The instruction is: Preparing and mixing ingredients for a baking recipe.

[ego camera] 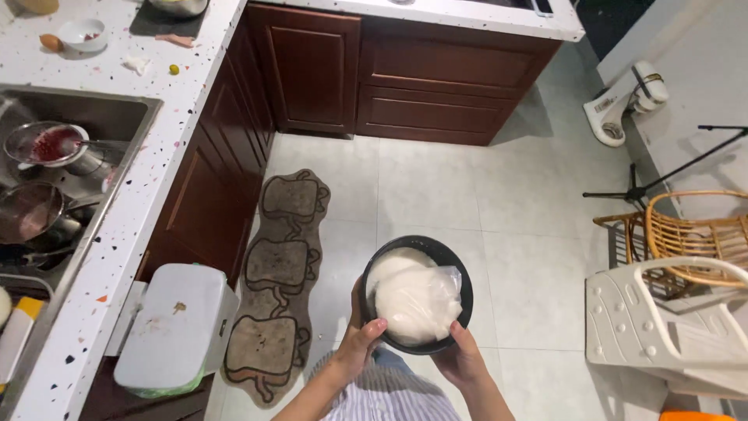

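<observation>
i see one white lidded bin (178, 327) by the counter, one toast-patterned rug (279, 281), then my left hand (360, 343) and right hand (460, 360) each clasping one black bowl (460, 273) above the floor, with one clear bag of white dough (417, 300) inside it.

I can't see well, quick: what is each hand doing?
Left hand: closed, gripping the round black bowl of white dough.
Right hand: closed, gripping the same bowl.
</observation>
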